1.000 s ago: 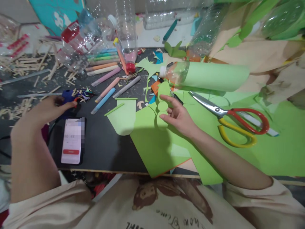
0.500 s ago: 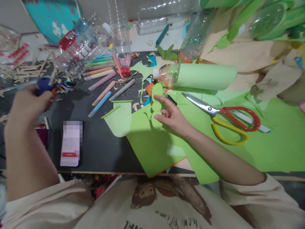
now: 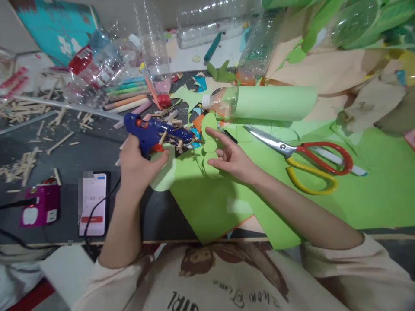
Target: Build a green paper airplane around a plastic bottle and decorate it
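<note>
My left hand point(image 3: 138, 160) is wrapped round the grip of a blue glue gun point(image 3: 152, 133), whose nozzle points right and has scraps stuck to it. The nozzle is close to a green paper cutout point(image 3: 210, 147) with rounded lobes. My right hand point(image 3: 231, 158) rests with spread fingers on that cutout, holding it down on the green paper sheet point(image 3: 363, 194). A rounded pale green paper piece point(image 3: 164, 179) lies partly under my left hand.
Scissors point(image 3: 304, 157) with red and yellow handles lie to the right. A bottle wrapped in green paper point(image 3: 262, 103) lies behind. Clear plastic bottles point(image 3: 97, 69), chalk sticks point(image 3: 129, 97), wood splinters, a phone point(image 3: 93, 204) and a magenta plug box point(image 3: 40, 209) fill the left.
My left hand lifted the glue gun from the far left and brought it right, up to the cutout. My right hand stayed on the cutout.
</note>
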Action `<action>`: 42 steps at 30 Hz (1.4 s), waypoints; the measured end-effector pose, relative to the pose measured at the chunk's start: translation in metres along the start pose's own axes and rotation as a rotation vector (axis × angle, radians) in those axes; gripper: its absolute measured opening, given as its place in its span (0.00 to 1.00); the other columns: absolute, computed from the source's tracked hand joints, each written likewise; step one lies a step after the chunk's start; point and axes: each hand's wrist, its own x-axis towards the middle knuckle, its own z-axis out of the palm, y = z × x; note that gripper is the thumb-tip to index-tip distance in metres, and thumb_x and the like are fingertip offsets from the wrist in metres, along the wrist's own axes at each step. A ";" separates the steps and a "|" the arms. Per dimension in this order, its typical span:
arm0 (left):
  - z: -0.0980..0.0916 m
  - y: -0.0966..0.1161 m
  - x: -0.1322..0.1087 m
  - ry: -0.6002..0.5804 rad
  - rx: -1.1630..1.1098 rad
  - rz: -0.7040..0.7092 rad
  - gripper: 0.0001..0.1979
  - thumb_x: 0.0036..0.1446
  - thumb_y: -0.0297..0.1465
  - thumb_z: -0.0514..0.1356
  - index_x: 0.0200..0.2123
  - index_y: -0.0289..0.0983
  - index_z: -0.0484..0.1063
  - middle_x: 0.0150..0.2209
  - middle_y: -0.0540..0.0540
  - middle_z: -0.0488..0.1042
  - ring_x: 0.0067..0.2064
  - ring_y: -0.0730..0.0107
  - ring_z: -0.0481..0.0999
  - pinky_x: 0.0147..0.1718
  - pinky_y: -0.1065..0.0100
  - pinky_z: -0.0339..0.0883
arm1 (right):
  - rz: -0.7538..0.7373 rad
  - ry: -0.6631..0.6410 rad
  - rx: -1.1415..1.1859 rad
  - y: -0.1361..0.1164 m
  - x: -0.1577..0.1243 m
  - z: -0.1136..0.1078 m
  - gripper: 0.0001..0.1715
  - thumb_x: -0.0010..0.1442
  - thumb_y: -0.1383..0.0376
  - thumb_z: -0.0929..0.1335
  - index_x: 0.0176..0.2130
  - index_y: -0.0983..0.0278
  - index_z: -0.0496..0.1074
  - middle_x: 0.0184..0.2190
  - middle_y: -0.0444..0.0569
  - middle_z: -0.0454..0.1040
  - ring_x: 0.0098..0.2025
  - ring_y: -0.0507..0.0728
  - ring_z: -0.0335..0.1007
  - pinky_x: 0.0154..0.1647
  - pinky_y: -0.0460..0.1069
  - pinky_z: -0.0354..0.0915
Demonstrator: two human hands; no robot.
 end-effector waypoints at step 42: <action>0.031 -0.015 -0.012 -0.068 0.163 -0.038 0.17 0.46 0.36 0.56 0.41 0.38 0.66 0.38 0.44 0.72 0.43 0.56 0.75 0.48 0.57 0.68 | -0.003 -0.025 -0.099 0.003 -0.002 0.000 0.41 0.59 0.51 0.71 0.67 0.45 0.55 0.72 0.46 0.48 0.26 0.48 0.51 0.28 0.48 0.64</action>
